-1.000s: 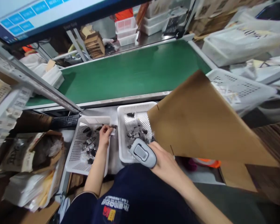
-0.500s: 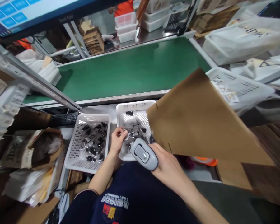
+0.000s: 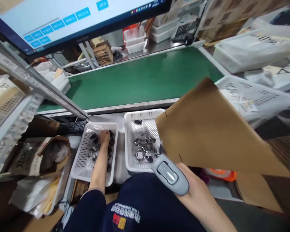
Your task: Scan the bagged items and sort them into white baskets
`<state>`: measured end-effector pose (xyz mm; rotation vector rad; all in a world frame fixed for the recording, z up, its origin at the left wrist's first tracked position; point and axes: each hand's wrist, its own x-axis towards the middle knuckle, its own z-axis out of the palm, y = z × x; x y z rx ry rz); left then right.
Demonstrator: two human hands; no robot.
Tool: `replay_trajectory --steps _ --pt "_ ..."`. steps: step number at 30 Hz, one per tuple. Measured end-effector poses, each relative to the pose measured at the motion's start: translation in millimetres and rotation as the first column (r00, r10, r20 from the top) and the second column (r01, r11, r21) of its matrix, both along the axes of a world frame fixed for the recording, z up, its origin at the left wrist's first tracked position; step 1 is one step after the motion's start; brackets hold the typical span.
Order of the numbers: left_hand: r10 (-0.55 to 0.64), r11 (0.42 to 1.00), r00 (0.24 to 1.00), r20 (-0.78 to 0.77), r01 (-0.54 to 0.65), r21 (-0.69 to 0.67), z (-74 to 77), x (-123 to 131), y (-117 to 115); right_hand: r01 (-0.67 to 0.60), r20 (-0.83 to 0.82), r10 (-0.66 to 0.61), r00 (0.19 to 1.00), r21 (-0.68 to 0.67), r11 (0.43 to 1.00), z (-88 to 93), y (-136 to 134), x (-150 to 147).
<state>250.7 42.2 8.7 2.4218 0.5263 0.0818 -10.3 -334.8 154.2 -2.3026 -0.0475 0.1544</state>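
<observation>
My left hand (image 3: 104, 137) is down in the left white basket (image 3: 80, 158), its fingers curled among small black items in clear plastic bags (image 3: 94, 149). Whether it grips one of these bags is hidden. My right hand (image 3: 194, 185) is wrapped round a grey handheld barcode scanner (image 3: 170, 175), held over my lap by the near corner of the right white basket (image 3: 127, 141). More bagged black items (image 3: 145, 149) lie in that right basket, several with white labels.
A large brown cardboard sheet (image 3: 207, 129) leans over the right basket's side. Behind the baskets runs a green conveyor belt (image 3: 140, 77). A monitor (image 3: 91, 25) hangs at upper left, and a black keyboard (image 3: 71, 128) lies beside the left basket. An open carton (image 3: 42, 158) stands at left.
My left hand has gone from the right basket leftward into the left basket. The scanner in my right hand has shifted right and down, away from the bagged items. The view has tilted up.
</observation>
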Motion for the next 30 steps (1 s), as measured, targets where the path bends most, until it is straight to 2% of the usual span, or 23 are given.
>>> replay_trajectory --steps 4,6,8,10,13,15,17,19,22,27,30 --pt "0.001 0.997 0.984 0.178 0.012 -0.074 10.9 -21.1 -3.8 0.026 -0.04 -0.025 0.999 0.027 0.999 10.1 5.4 2.6" --pt "0.011 0.975 0.954 0.301 0.056 -0.216 20.4 -35.0 -10.8 0.021 -0.061 -0.018 0.998 0.052 0.998 12.8 7.0 6.1" --pt "0.001 0.9 0.903 0.43 0.187 -0.395 30.6 -49.6 -21.0 -0.01 -0.065 0.015 0.998 0.078 0.997 14.8 9.3 12.1" --pt "-0.045 0.804 0.849 0.527 0.344 -0.485 40.9 -64.3 -34.2 -0.037 -0.043 0.041 0.998 0.101 0.994 18.5 13.1 19.8" --pt "-0.151 0.728 0.795 0.587 0.491 -0.478 55.9 -84.7 -56.8 -0.066 -0.019 0.069 0.997 0.113 0.991 28.3 20.7 31.0" --pt "-0.207 0.654 0.752 0.625 0.581 -0.483 64.2 -95.8 -71.4 -0.086 -0.028 0.088 0.996 0.081 0.993 35.2 24.8 37.0" --pt "-0.238 0.572 0.705 0.668 0.657 -0.491 70.2 -104.3 -84.0 -0.091 -0.05 0.092 0.994 0.037 0.995 39.8 26.7 41.5" --pt "-0.244 0.531 0.677 0.694 0.692 -0.489 73.6 -110.0 -93.7 -0.074 -0.072 0.074 0.995 0.009 0.997 41.6 25.7 44.2" --pt "-0.249 0.544 0.66 0.709 0.701 -0.462 76.1 -114.3 -102.0 -0.047 -0.103 0.047 0.994 0.0 0.999 41.6 20.6 43.6" --pt "-0.25 0.646 0.675 0.695 0.65 -0.399 81.8 -118.7 -107.5 -0.041 -0.103 0.041 0.994 0.009 0.999 39.9 11.0 33.1" --pt "-0.227 0.689 0.678 0.699 0.619 -0.377 79.0 -129.1 -111.9 -0.026 -0.084 0.03 0.996 0.054 0.998 35.6 4.6 23.2"
